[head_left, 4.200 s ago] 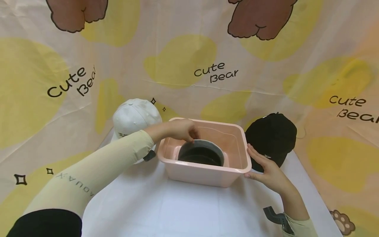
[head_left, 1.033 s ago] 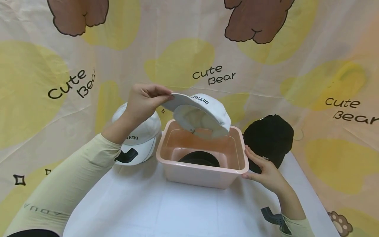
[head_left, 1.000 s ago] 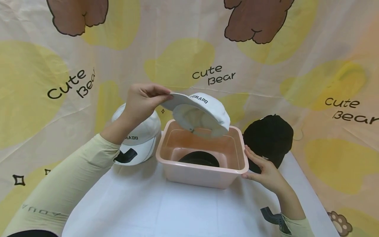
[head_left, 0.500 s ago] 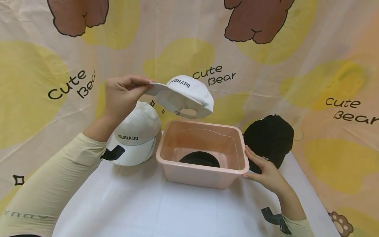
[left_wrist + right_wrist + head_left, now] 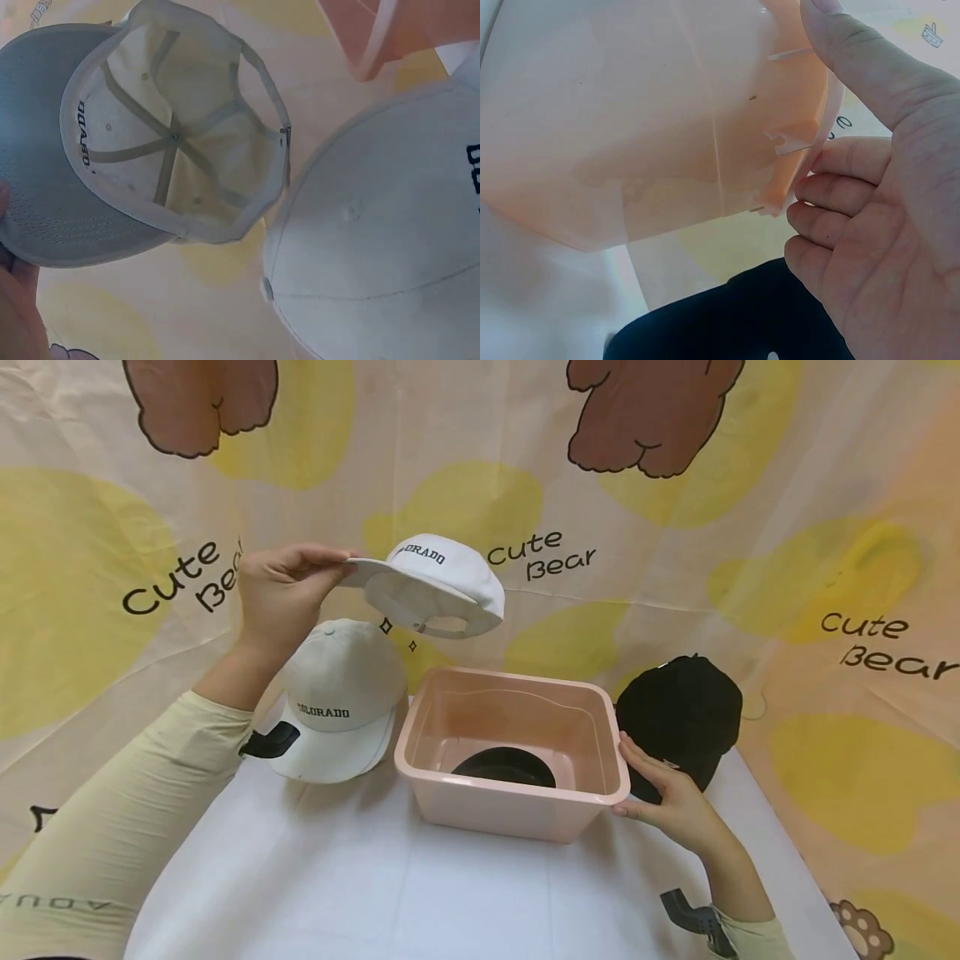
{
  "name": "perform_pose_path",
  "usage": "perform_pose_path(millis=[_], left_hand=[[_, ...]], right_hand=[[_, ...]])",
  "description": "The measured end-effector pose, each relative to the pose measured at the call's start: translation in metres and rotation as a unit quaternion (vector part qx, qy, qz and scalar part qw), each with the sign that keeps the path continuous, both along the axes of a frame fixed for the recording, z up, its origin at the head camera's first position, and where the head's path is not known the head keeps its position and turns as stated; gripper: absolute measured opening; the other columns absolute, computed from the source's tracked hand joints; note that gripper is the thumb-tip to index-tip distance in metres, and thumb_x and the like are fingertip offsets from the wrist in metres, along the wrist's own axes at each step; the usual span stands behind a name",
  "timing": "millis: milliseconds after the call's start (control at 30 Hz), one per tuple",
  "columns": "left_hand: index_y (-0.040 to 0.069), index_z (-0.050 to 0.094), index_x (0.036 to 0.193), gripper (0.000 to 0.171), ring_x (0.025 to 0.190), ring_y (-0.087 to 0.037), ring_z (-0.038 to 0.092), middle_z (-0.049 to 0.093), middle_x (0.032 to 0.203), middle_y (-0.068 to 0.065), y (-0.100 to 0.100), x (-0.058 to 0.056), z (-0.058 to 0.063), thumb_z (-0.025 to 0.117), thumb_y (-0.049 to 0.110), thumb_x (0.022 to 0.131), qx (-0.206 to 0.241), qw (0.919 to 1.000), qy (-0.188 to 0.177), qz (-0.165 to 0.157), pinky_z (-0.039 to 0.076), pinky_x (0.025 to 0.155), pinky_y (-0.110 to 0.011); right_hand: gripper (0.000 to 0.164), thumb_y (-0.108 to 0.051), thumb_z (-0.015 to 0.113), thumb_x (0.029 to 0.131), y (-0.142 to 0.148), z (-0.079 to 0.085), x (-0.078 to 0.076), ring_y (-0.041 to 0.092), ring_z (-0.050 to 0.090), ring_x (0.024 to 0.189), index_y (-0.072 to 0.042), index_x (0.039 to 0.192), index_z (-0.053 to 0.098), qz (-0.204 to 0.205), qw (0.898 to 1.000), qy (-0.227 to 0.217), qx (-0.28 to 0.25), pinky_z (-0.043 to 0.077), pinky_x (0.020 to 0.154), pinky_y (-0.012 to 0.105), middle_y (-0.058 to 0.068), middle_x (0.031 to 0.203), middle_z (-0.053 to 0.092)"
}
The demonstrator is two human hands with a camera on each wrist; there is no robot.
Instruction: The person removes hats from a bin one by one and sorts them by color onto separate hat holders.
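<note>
In the head view my left hand (image 5: 281, 593) pinches the brim of a white baseball cap (image 5: 450, 568) lettered in dark print. This cap hangs tilted in the air, above and left of a pink plastic bin (image 5: 502, 814); its hollow inside faces the left wrist camera. Below the left hand sits a cream-white cap (image 5: 341, 672) marked COLORADO, with another brim edge showing under its own. My right hand (image 5: 678, 802) touches the bin's right front corner, fingers along the outer rim and thumb at the front. A black rounded thing (image 5: 510, 764) lies in the bin, partly hidden by the front wall.
A black cap (image 5: 682, 718) stands right of the bin, just behind my right hand. White cloth (image 5: 480, 893) covers the table, and its right edge slopes down the view. A printed curtain (image 5: 450, 427) with bears hangs behind everything.
My left hand was reaching into the bin; it then lifted the white cap out by its brim and carried it up and left. My right hand stays at the bin's corner.
</note>
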State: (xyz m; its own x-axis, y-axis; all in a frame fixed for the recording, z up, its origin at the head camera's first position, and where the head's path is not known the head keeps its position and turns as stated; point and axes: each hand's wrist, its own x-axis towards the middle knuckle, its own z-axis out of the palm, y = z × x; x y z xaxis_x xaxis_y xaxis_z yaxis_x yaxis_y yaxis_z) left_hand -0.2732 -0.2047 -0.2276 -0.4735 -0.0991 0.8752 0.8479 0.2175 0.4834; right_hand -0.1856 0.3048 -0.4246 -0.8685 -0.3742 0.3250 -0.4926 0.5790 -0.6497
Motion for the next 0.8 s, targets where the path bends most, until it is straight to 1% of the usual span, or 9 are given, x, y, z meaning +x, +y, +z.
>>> perform_pose_path(millis=[100, 167, 267, 333, 500, 533, 667, 733, 800], left_hand=[[-0.009, 0.079, 0.086, 0.006, 0.076, -0.006, 0.075, 0.079, 0.087, -0.007, -0.005, -0.002, -0.001, 0.078, -0.013, 0.082, 0.003, 0.9997, -0.016, 0.017, 0.061, 0.071, -0.016], [-0.008, 0.079, 0.086, 0.006, 0.076, -0.005, 0.075, 0.079, 0.087, -0.008, -0.007, -0.004, -0.001, 0.078, -0.013, 0.082, 0.003, 0.9996, -0.014, 0.023, 0.060, 0.071, -0.015], [-0.006, 0.080, 0.085, 0.007, 0.079, -0.007, 0.076, 0.079, 0.087, -0.008, -0.012, -0.005, -0.003, 0.078, -0.012, 0.083, -0.002, 0.9996, 0.003, 0.027, 0.062, 0.072, -0.018], [-0.006, 0.080, 0.084, 0.007, 0.079, -0.008, 0.076, 0.079, 0.087, -0.008, -0.016, -0.005, -0.004, 0.078, -0.012, 0.083, -0.008, 0.9993, 0.021, 0.028, 0.063, 0.074, -0.021], [-0.008, 0.079, 0.083, 0.003, 0.081, -0.007, 0.076, 0.080, 0.087, -0.004, -0.026, -0.008, -0.010, 0.079, -0.011, 0.082, -0.032, 0.9970, 0.049, 0.052, 0.062, 0.080, -0.022], [-0.008, 0.079, 0.083, 0.003, 0.082, -0.006, 0.076, 0.080, 0.087, -0.001, -0.028, -0.008, -0.012, 0.080, -0.011, 0.082, -0.033, 0.9966, 0.049, 0.058, 0.062, 0.081, -0.021], [-0.010, 0.078, 0.083, 0.005, 0.083, -0.004, 0.075, 0.079, 0.087, 0.003, -0.036, -0.010, -0.020, 0.079, -0.015, 0.080, -0.030, 0.9960, 0.045, 0.072, 0.061, 0.081, -0.019], [-0.011, 0.078, 0.082, 0.006, 0.082, -0.002, 0.075, 0.079, 0.086, 0.003, -0.040, -0.010, -0.025, 0.079, -0.016, 0.080, -0.029, 0.9956, 0.045, 0.077, 0.061, 0.079, -0.018], [-0.011, 0.078, 0.082, 0.007, 0.082, -0.001, 0.075, 0.079, 0.085, -0.001, -0.043, -0.008, -0.029, 0.079, -0.017, 0.079, -0.033, 0.9943, 0.052, 0.086, 0.061, 0.079, -0.018]], right_hand=[[0.093, -0.020, 0.090, 0.078, 0.001, -0.001, 0.000, 0.035, 0.031, 0.150, -0.014, 0.157, 0.041, 0.002, 1.000, 0.003, 0.000, 0.026, 0.105, 0.002, 0.006, 0.165, 0.033], [0.093, -0.020, 0.090, 0.078, 0.001, -0.001, -0.001, 0.035, 0.031, 0.150, -0.015, 0.157, 0.041, 0.000, 1.000, 0.004, 0.002, 0.026, 0.105, 0.002, 0.005, 0.165, 0.033], [0.093, -0.020, 0.090, 0.078, 0.001, -0.001, 0.000, 0.037, 0.032, 0.150, -0.015, 0.157, 0.041, -0.001, 1.000, 0.004, 0.004, 0.026, 0.105, 0.003, 0.005, 0.165, 0.033], [0.093, -0.020, 0.090, 0.078, 0.000, -0.001, 0.000, 0.035, 0.032, 0.150, -0.015, 0.157, 0.042, 0.000, 1.000, 0.004, 0.002, 0.026, 0.105, 0.003, 0.005, 0.165, 0.033], [0.093, -0.020, 0.090, 0.078, 0.001, 0.000, -0.001, 0.022, 0.031, 0.152, -0.013, 0.157, 0.042, 0.002, 1.000, 0.004, -0.002, 0.027, 0.106, 0.003, 0.006, 0.165, 0.033], [0.093, -0.020, 0.090, 0.078, 0.001, 0.000, -0.001, 0.021, 0.030, 0.152, -0.013, 0.157, 0.042, 0.002, 1.000, 0.004, -0.001, 0.027, 0.106, 0.003, 0.006, 0.165, 0.033], [0.093, -0.021, 0.090, 0.077, 0.000, 0.000, 0.000, 0.028, 0.032, 0.151, -0.014, 0.157, 0.042, -0.003, 1.000, 0.003, 0.003, 0.027, 0.106, 0.004, 0.005, 0.165, 0.034], [0.093, -0.021, 0.091, 0.077, 0.000, 0.000, 0.000, 0.033, 0.032, 0.150, -0.015, 0.157, 0.043, -0.005, 1.000, 0.002, 0.003, 0.028, 0.106, 0.005, 0.005, 0.165, 0.034], [0.093, -0.021, 0.091, 0.077, -0.001, 0.000, 0.001, 0.037, 0.033, 0.149, -0.015, 0.156, 0.043, -0.007, 1.000, 0.001, 0.004, 0.029, 0.107, 0.008, 0.005, 0.165, 0.034]])
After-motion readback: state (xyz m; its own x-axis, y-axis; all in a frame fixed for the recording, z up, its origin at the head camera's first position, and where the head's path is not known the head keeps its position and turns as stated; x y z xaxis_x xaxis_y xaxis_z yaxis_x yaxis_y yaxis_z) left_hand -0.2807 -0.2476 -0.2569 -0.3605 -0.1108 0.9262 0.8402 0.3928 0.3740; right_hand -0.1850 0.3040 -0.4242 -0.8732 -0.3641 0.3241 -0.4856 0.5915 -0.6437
